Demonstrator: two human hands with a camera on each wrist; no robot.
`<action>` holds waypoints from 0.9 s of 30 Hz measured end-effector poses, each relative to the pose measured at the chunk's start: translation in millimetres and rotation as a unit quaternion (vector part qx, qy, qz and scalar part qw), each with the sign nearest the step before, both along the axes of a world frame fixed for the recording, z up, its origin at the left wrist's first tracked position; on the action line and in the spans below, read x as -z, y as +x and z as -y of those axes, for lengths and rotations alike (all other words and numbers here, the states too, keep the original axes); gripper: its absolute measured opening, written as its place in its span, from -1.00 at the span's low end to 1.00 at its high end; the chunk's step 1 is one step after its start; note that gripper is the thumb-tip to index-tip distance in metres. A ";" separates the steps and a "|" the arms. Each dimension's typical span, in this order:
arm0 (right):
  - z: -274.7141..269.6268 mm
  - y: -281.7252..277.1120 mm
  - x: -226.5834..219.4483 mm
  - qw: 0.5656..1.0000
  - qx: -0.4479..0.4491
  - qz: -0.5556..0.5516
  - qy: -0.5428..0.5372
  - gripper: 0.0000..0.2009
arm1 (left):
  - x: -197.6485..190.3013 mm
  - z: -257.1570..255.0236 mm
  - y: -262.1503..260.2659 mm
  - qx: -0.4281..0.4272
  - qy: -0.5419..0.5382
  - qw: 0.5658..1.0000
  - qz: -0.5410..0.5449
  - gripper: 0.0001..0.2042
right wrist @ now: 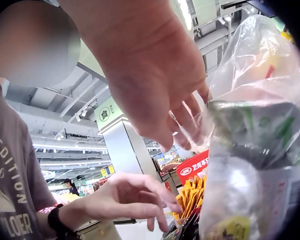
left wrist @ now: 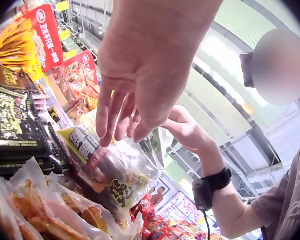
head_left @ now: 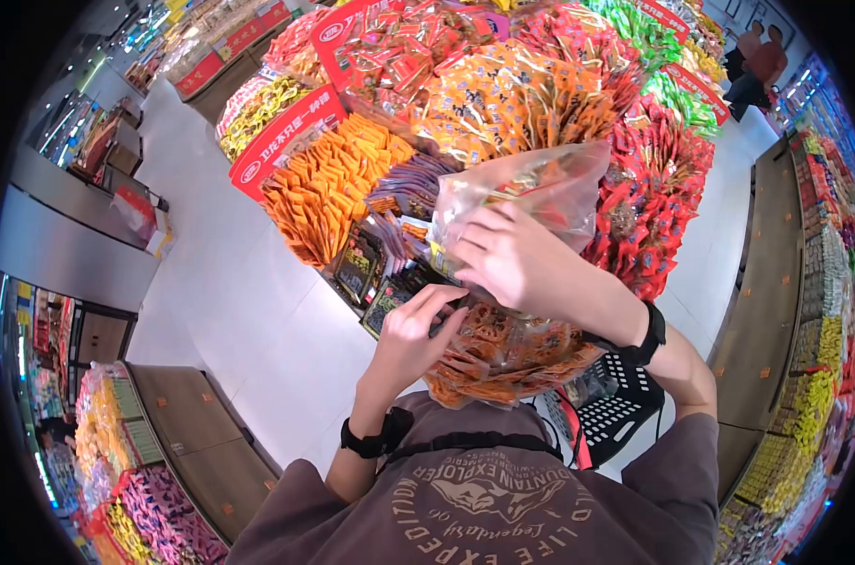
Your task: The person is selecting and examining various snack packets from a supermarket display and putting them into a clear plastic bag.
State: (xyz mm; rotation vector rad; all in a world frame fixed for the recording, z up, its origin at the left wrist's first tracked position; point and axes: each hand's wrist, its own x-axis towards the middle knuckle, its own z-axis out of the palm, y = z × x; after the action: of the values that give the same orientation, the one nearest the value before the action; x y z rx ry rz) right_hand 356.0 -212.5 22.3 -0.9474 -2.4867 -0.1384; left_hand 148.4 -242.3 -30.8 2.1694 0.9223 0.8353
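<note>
A clear plastic bag (head_left: 569, 188) with packaged goods inside stands upright over the snack display in the head view. My right hand (head_left: 498, 254) is against its near left side, fingers loosely bent. In the right wrist view, the fingertips of that hand (right wrist: 155, 85) meet the film of the bag (right wrist: 255, 150), thumb apart from them. Lower and to the left, my left hand (head_left: 413, 330) hovers with lightly bent fingers and nothing between them. The left wrist view has this hand (left wrist: 145, 75) in front of the bag (left wrist: 115, 175), which shows a yellow-and-black label.
Orange packets (head_left: 329, 184), dark packets (head_left: 357, 268) and red packets (head_left: 649, 188) crowd the display. Clear packs of reddish-brown snacks (head_left: 503, 353) lie closest to my body. A black basket (head_left: 616, 400) is at the right. Stocked shelves (head_left: 762, 273) line the aisle.
</note>
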 end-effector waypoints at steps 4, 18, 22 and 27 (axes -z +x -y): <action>4.2 -10.3 10.0 1.000 0.002 0.028 0.009 -0.80 | 4.1 -8.6 -4.6 0.000 0.030 0.999 0.014 -0.79; -24.0 63.7 -50.2 0.954 0.257 -0.036 -0.152 -0.79 | 13.0 -25.3 -16.9 0.014 -0.003 1.000 0.003 -0.77; -27.4 69.7 -37.7 0.948 0.279 0.046 -0.148 -0.81 | 13.0 -28.0 -19.4 0.016 -0.025 1.000 -0.009 -0.77; -31.1 65.7 -43.9 0.934 0.328 0.043 -0.132 -0.84 | 13.3 -30.8 -22.1 0.020 -0.027 0.999 0.001 -0.77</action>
State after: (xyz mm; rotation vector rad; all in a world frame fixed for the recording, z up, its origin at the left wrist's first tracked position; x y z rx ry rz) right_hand 421.7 -181.3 66.3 -1.8986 -2.1946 -0.0586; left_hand 126.2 -211.5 -44.1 2.1332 0.8872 0.7831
